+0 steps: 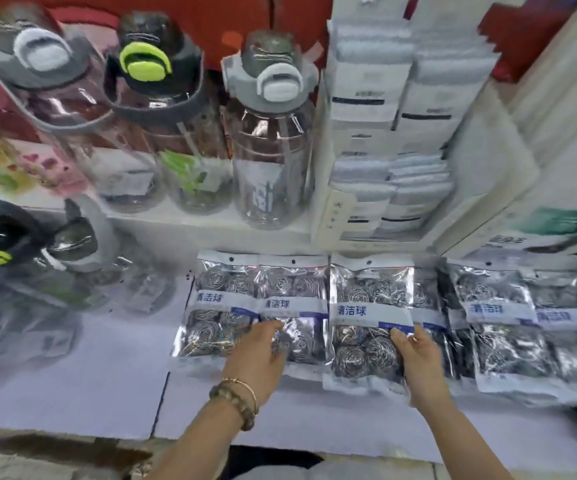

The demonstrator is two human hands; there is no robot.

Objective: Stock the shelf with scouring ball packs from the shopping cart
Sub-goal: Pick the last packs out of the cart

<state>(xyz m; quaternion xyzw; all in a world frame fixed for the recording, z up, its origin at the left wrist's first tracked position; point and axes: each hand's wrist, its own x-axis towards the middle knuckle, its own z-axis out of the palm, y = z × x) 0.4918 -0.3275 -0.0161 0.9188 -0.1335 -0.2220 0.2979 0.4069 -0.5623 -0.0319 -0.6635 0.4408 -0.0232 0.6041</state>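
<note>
Scouring packs lie in a row on the shelf [72, 386] below the bottle [269, 161]. Right hand [418, 365] grips the middle pack [366, 306], thumb on top. Left hand [259, 358] rests relaxed fingers [273, 327] on the next pack [294, 299], straight below the bottle.

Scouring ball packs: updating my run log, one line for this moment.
stage: placing on shelf | left hand: touches second pack from left | right hand: grips third pack

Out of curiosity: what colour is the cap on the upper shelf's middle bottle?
The cap is lime green, seen in the head view.
</note>
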